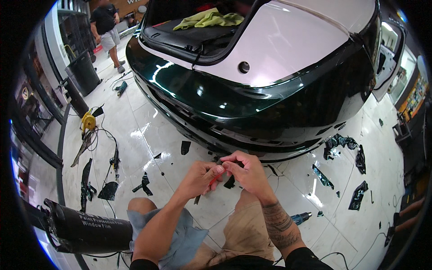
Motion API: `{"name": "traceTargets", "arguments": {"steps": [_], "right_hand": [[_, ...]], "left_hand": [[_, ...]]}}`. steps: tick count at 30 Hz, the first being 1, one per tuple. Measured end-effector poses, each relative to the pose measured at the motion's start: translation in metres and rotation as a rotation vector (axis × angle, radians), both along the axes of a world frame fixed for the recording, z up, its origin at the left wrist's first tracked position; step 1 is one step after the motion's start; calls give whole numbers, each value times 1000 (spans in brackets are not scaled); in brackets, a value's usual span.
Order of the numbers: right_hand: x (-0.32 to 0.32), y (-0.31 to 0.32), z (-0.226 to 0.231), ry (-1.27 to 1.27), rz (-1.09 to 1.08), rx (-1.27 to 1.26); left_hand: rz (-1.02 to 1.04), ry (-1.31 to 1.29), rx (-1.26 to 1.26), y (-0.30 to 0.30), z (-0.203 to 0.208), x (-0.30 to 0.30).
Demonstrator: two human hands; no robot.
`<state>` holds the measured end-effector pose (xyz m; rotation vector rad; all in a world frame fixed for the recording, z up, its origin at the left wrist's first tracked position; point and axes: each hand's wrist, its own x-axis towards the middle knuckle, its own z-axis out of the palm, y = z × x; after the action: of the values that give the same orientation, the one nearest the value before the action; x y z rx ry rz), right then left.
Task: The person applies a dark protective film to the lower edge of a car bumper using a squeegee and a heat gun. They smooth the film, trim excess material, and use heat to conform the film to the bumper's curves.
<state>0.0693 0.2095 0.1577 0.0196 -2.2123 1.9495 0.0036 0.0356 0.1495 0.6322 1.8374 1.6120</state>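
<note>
Bare knees in tan shorts (245, 231) fill the bottom of the view, a grey-blue cloth (182, 238) draped over the left thigh, and both forearms rise from there to meet in the middle. Left hand (201, 177) is curled, fingers folded in, and a slim red-handled tool (214, 180) shows between its thumb and fingertips, so that grip is closed tight around the tool. Right hand (245, 171) comes in from the other side, thumb and forefinger pinched together right against the left fingertips; what exactly it pinches is too small to tell, though a small piece of black film (230, 182) hangs just below the two hands. Both hands sit just in front of the lower edge of the glossy dark green car bumper (252, 112), close under it. Above, the white trunk lid (288, 40) stands open with a yellow-green cloth (209, 19) lying in the trunk. Scraps of dark film (358, 194) are scattered over the shiny white tiled floor (144, 130). To the left, a black roll of film (85, 227) lies beside the knee; to the right, a blue heat gun (301, 218) rests on the tiles. Far back left, another person (107, 27) stands near a black bin (83, 72).
</note>
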Motion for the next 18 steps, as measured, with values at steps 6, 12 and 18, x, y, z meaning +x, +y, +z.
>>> {"name": "traceTargets", "arguments": {"steps": [6,12,18], "right_hand": [[9,-1,-8,12,-98,-75],[17,3,-24,23,-138,-135],[18,0,-36,180,-201,-63]], "left_hand": [[-95,-3,-141,13,10,-2],[-213,-44,-242,20,21,0],[-250,-35,-268,24,23,2]]}}
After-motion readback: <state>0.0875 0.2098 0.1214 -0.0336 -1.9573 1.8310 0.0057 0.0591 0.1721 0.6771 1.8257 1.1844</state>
